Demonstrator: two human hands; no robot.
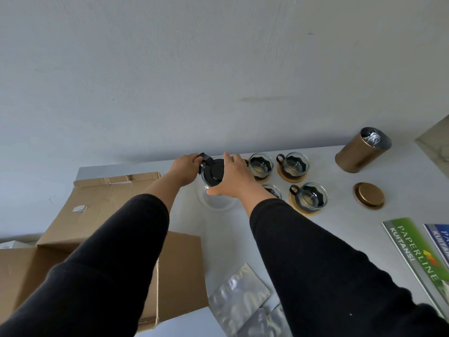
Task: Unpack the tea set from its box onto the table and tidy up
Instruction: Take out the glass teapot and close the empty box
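At the table's far edge stands the glass teapot (213, 178), its black handle gripped by the left hand (185, 170) while the right hand (233, 181) cups its side and lid. Glass looks fragile and slick, so handle plus body seems safest. Glass cups (261, 165) sit just right; the cardboard box (104, 215) lies left.

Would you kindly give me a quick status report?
Left hand on teapot handle, right hand on its side. Teapot on table. Cups crowd right.
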